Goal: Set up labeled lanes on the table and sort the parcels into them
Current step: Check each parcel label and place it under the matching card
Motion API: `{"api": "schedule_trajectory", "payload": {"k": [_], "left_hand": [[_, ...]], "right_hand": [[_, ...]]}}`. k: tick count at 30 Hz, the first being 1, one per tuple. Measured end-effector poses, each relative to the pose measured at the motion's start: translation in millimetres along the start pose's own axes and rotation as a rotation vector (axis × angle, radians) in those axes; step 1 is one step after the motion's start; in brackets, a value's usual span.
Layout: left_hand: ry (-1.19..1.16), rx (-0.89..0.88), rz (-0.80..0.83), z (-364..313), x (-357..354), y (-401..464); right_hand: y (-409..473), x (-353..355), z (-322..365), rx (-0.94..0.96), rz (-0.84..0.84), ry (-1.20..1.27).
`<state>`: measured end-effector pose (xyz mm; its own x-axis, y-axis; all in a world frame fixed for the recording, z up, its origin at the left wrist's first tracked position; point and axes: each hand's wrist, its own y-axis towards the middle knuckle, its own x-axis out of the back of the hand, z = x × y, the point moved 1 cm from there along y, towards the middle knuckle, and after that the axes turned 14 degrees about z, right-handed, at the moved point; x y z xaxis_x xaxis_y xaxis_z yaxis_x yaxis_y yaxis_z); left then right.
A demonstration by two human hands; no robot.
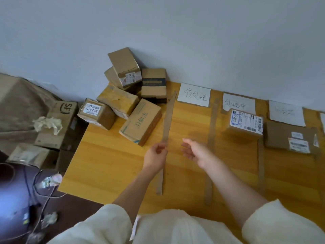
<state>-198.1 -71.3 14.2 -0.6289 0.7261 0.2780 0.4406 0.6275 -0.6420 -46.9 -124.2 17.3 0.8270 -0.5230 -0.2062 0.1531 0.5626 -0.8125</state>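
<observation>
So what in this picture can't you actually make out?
All in the head view:
- Writing on the third paper label: too faint to read.
- A fourth label: cut off by the right edge.
- Print on the parcel stickers, such as the second-lane parcel: too small.
- Whether the left hand pinches the cardboard strip or only touches it: motion blur.

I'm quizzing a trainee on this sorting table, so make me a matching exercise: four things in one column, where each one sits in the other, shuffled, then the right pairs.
Things:
1. box with green print
2. parcel with a blue-circled label
3. SF box
4. left hand

Places:
A. off the table, to its left
B. on the leftmost cardboard strip
C. in the lane under the second paper sign
D. at the near edge of the unsorted pile

Pairs: 1-D, 2-C, 3-A, 4-B
</observation>
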Motion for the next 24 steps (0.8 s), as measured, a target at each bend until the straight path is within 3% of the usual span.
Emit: {"api": "schedule_trajectory", "payload": {"k": [8,13,19,24], "left_hand": [[-0.172,0.101,-0.259,41,52,-5],[-0.262,0.122,-0.387,44,89,6],[-0.268,-0.036,-0.28,35,117,19],[-0.254,-0.062,-0.254,38,119,14]], "right_hand": [[6,-68,-1,0.113,0.078,-0.424],[13,-107,10,0.14,0.138,-0.501],[24,-135,16,0.083,0.114,-0.493],[19,-141,8,0.05,0.043,-0.446]]}}
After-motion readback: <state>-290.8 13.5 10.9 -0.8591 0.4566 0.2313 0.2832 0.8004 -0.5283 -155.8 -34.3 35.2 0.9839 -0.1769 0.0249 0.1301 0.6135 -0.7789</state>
